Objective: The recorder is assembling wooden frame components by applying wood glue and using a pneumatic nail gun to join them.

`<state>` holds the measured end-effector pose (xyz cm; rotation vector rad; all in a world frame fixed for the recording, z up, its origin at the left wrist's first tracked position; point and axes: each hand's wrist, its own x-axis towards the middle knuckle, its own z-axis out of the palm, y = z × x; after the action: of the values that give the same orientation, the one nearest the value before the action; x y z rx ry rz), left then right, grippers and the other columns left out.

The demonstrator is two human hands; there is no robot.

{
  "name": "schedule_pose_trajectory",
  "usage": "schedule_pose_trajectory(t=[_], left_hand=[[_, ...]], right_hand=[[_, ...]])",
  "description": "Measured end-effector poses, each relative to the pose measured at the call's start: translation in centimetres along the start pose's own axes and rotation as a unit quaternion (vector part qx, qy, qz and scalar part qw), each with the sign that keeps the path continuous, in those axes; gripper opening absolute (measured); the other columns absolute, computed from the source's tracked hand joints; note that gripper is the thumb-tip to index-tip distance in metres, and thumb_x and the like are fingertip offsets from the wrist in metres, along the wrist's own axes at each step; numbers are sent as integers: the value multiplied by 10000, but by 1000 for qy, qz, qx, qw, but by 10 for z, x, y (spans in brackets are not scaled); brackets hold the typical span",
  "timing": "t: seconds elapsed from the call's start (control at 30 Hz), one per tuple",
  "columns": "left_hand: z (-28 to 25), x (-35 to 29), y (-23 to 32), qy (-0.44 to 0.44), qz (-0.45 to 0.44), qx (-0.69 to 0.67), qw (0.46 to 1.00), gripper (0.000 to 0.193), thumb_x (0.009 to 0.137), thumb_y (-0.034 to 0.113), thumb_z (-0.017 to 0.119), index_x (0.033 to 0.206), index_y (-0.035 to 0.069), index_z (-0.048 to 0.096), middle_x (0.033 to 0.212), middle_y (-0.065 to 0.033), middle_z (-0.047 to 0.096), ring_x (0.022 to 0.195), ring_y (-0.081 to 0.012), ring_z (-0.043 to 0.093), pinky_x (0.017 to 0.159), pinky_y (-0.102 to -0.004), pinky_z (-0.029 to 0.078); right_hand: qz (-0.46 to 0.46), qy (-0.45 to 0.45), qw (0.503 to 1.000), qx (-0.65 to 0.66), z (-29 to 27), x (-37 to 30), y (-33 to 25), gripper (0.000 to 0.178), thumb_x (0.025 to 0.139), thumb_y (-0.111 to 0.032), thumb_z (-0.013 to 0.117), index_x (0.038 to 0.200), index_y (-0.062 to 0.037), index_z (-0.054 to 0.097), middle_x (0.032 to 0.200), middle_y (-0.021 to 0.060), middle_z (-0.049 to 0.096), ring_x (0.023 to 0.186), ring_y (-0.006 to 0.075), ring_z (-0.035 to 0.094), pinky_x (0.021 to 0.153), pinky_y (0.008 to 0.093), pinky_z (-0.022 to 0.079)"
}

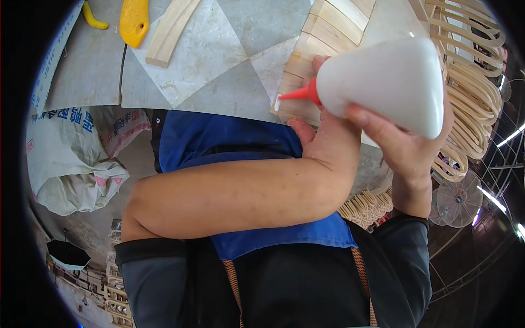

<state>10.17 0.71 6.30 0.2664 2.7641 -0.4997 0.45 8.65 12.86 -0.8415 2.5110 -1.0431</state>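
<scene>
My right hand (402, 136) wraps round a white squeeze bottle (380, 82) with a red nozzle (301, 95), tilted so that the tip points left. A little white glue (277, 104) shows under that tip, on the end piece of a row of pale wooden strips (311, 52) laid side by side. From the left, my left forearm crosses in front of me. My left hand (326, 134) grips the near end of the wooden strips, its thumb beside their edge; the bottle hides most of its fingers. A fingertip shows past the bottle, and I cannot tell whose it is.
On the grey worktop (213, 60) lie a loose wooden slat (172, 33), a yellow handle (134, 22) and a small curved yellow thing (94, 16). Looped wooden frames (470, 104) are stacked at the right. A white woven sack (71, 164) hangs at the left. Fans stand further right.
</scene>
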Motion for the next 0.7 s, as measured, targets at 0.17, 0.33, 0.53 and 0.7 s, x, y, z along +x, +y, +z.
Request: schedule_pose_trajectory(t=[0.17,0.33,0.53,0.7], left_hand=[[-12,2,-3,13,1,7,1000,763,786,-35,864,1496,-39,583,1440,-165,673,1345,-305,650,1075,-463,618],[-16,0,-19,-6,55,-43,998,751,766,-89,854,1468,-53,592,1431,-193,671,1359,-333,644,1123,-484,600],[-18,-1,-24,-11,60,-34,998,773,767,-69,858,1489,-54,582,1460,-205,660,1369,-346,648,1120,-484,602],[-14,-1,-26,-5,75,-26,997,778,754,-46,843,1488,-65,588,1503,-235,640,1394,-394,633,1116,-472,595]], right_hand=[[-16,62,998,12,1,16,-1,589,793,-82,983,1291,47,696,1054,213,821,933,347,828,796,398,714],[17,103,992,66,11,26,-10,551,823,-79,971,1286,50,701,1055,206,819,909,318,824,783,372,702],[3,113,988,103,13,29,-3,550,828,-82,972,1289,50,702,1056,198,817,890,301,820,778,362,696],[7,125,987,103,10,34,0,539,833,-80,970,1282,54,704,1056,194,817,879,288,816,766,353,691]])
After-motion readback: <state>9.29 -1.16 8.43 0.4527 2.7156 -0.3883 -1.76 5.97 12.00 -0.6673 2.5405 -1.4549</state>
